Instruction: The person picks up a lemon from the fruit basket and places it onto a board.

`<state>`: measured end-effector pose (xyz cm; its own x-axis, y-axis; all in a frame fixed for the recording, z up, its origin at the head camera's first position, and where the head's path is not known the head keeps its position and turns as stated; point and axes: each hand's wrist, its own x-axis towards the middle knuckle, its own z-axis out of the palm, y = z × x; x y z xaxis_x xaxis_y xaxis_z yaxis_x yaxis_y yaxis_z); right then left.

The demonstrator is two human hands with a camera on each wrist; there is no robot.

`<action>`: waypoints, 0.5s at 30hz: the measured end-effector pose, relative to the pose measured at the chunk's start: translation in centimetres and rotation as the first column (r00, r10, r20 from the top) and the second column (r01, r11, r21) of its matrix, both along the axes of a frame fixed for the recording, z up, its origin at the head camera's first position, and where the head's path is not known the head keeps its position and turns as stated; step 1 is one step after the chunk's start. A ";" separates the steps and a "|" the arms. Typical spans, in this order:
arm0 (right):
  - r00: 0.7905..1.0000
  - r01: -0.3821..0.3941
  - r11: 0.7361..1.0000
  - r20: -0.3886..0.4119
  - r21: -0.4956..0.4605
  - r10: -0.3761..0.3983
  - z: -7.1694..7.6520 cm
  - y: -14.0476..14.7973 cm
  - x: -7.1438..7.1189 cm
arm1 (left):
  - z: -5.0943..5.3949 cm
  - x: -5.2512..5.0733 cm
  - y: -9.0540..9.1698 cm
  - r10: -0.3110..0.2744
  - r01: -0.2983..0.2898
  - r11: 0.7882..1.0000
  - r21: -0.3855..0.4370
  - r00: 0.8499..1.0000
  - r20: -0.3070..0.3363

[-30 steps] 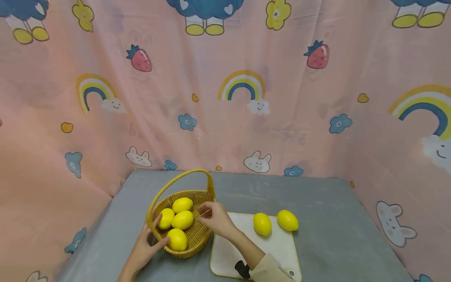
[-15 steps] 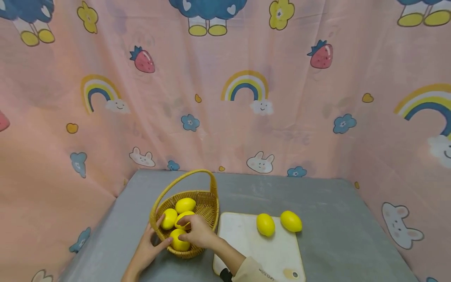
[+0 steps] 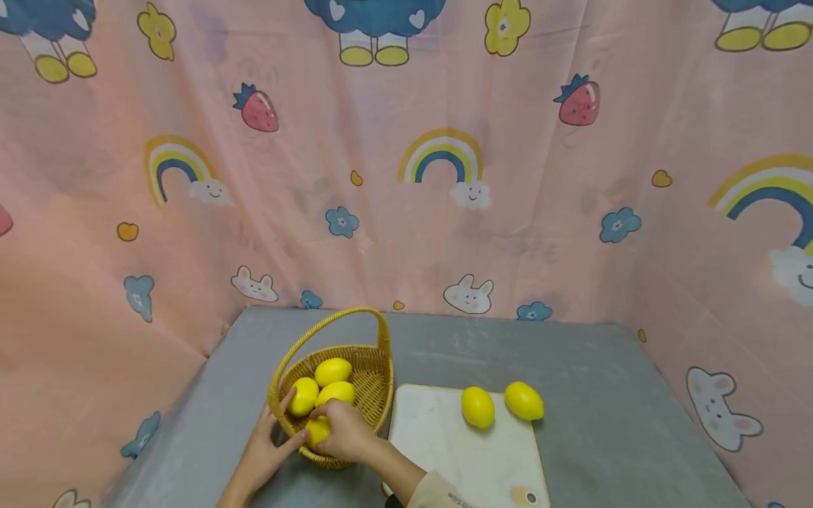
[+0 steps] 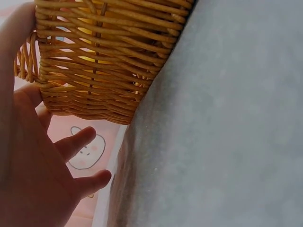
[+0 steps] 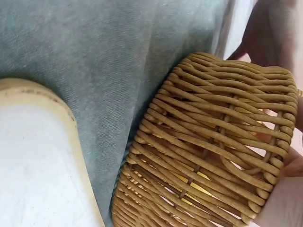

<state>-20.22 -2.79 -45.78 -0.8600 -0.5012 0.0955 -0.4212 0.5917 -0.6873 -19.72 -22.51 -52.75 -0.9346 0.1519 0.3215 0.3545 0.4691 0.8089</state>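
Note:
A wicker basket (image 3: 375, 363) with a tall handle stands on the left part of the table. My left hand (image 3: 262, 446) holds its left rim, thumb at the near side; in the left wrist view two fingers stick out clear of the weave. Inside the basket, my right hand (image 3: 348, 429) grips the nearest lemon (image 3: 315, 430), partly covering it. Behind that one lie a lemon (image 3: 303, 396) on the left, a middle lemon (image 3: 336, 392) and a far lemon (image 3: 333, 372). The right wrist view shows mostly the basket's outer wall (image 5: 213, 137).
A white cutting board (image 3: 444, 444) lies to the basket's right. One lemon (image 3: 478, 407) rests on it, and another lemon (image 3: 524, 401) is at its far right corner. A patterned pink curtain (image 3: 381, 247) hangs behind the grey table (image 3: 591, 423).
My right hand has moved left and down from the basket's right side, over the middle lemon, and now grips the nearest lemon. My left hand keeps its place on the rim.

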 end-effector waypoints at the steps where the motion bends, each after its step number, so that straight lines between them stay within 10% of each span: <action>1: 1.000 0.001 1.000 -0.014 0.025 -0.001 0.0 0.0 0.0 | 0.0 0.0 0.0 -0.001 0.001 1.000 0.000 1.000 0.000; 15: 0.999 0.006 0.998 -0.047 0.068 -0.002 0.0 0.3 -0.1 | 0.2 -0.2 0.1 -0.004 0.004 1.000 0.008 1.000 0.002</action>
<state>-20.28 -2.45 -45.76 -0.8574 -0.5046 0.1013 -0.4495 0.6383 -0.6249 -19.91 -22.39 -52.50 -0.9346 0.1530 0.3211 0.3549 0.4610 0.8134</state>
